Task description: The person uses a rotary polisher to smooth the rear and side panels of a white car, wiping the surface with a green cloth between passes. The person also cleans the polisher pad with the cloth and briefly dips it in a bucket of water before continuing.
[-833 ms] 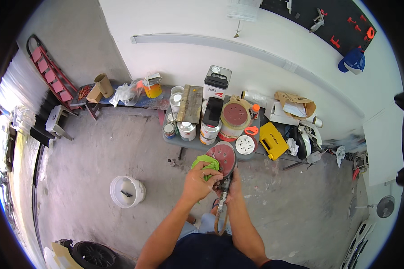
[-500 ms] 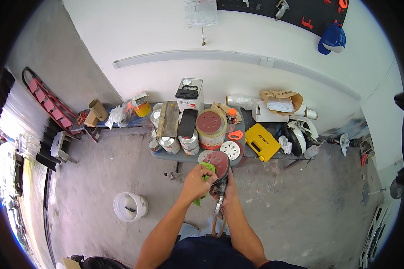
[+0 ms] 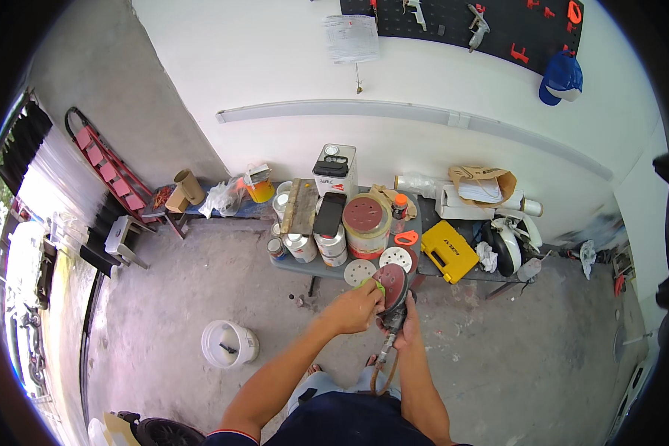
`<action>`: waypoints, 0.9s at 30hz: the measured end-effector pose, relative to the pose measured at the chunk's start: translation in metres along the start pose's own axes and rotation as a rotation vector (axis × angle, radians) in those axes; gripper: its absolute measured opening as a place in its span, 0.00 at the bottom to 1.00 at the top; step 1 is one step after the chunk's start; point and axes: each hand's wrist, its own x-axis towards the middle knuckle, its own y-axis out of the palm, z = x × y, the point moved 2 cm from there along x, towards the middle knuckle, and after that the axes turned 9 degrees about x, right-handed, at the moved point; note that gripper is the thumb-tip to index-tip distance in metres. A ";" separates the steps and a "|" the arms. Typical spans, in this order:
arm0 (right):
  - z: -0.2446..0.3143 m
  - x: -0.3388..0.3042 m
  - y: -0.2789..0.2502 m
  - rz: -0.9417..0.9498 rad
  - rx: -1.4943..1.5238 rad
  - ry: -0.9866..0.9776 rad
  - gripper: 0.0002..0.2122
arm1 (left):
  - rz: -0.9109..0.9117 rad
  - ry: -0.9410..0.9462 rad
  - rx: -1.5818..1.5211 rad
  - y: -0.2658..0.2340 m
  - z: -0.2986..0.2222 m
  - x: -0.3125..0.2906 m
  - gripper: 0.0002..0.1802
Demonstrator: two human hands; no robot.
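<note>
Trailing a brown hose [image 3: 377, 383] toward the body and held up in front: a dark air sander [image 3: 395, 320], turned with its disc face in view, just short of the table [image 3: 297, 264] edge. Gripped round its body by the right hand [image 3: 411, 325]; cannot tell how those fingers close, being mostly hidden underneath. Pinching a green cloth [image 3: 380, 287] in the left hand [image 3: 355, 311], fingers bunched together, pressed to the left part of the maroon sanding disc [image 3: 394, 282]. Done, as far as visible: disc seated on sander, hose joined, cloth brought into contact. Judged partway through a wipe, not finished, going by that contact; cannot tell how much of the face is wiped, or tell marks from holes at this size. Lying loose farther on, on the table, in neither hand: a pale disc [image 3: 360, 272] and a white holed disc [image 3: 395, 259]. Behind those, resting atop a tub [image 3: 368, 245]: a second maroon disc [image 3: 364, 213], unmounted. Off to the right: yellow case [image 3: 449, 251], closed. Farthest, up on the wall [image 3: 275, 74]: black pegboard [image 3: 457, 16].
</note>
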 end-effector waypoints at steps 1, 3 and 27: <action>0.000 -0.002 -0.001 -0.021 -0.027 -0.014 0.29 | 0.032 0.073 0.076 -0.003 0.003 -0.004 0.10; -0.003 -0.005 0.001 0.051 -0.088 0.009 0.29 | 0.052 0.171 0.155 -0.008 0.008 -0.012 0.10; -0.058 -0.030 0.049 0.042 -0.058 -0.037 0.24 | -0.101 -0.076 -0.053 -0.034 -0.002 -0.074 0.19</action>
